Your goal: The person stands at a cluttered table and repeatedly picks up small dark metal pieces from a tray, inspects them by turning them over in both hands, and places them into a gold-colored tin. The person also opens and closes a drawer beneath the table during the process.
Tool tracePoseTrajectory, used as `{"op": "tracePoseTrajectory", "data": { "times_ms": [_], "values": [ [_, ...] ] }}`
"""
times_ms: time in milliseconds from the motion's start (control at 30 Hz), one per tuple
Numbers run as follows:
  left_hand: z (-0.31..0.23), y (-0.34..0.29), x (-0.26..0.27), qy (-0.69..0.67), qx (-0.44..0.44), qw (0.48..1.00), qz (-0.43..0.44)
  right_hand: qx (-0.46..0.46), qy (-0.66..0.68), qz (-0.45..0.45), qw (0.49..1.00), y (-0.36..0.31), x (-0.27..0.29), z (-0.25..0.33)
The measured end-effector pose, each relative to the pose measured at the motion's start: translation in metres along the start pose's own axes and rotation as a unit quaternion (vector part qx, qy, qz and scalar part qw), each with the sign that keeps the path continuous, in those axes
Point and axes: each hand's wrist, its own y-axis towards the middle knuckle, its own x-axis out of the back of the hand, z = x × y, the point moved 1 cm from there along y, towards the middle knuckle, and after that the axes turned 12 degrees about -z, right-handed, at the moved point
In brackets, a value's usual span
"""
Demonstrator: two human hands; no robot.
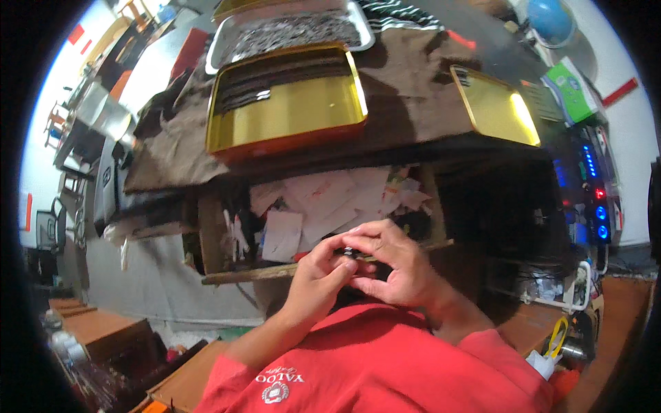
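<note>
My left hand [318, 277] and my right hand [396, 265] meet in front of my red shirt, fingertips pinched together on a small dark part [349, 254] with a shiny spot. Most of it is hidden by the fingers, so its shape is unclear. Just beyond the hands runs a thin wooden bar [251, 274], and behind that lies a heap of pale paper scraps [323, 199] in an open space under the table.
A table under brown cloth [406, 89] holds a gold tray [289, 107] with dark strips at its far side, a second gold tray [497, 107] to the right, and a silver tray [289, 31] of dark pieces behind. Electronics with blue lights [597, 206] stand right.
</note>
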Motion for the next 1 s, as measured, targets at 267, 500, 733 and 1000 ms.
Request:
{"op": "tracePoseTrajectory", "data": {
  "times_ms": [267,500,733,1000],
  "values": [
    [-0.002,0.002,-0.007,0.14,-0.093,0.986,-0.01,-0.011,0.077,-0.074,0.994,-0.002,0.007,0.001],
    [-0.003,0.007,-0.019,0.311,-0.214,0.926,-0.006,0.034,0.086,-0.083,0.992,0.003,0.018,-0.007],
    [-0.012,0.015,-0.037,0.342,-0.181,0.922,-0.001,0.129,0.139,-0.055,0.98,0.017,0.044,-0.014],
    [-0.024,0.024,-0.061,0.326,-0.217,0.913,0.114,0.087,0.174,-0.062,0.979,0.041,0.102,-0.023]
  ]
}}
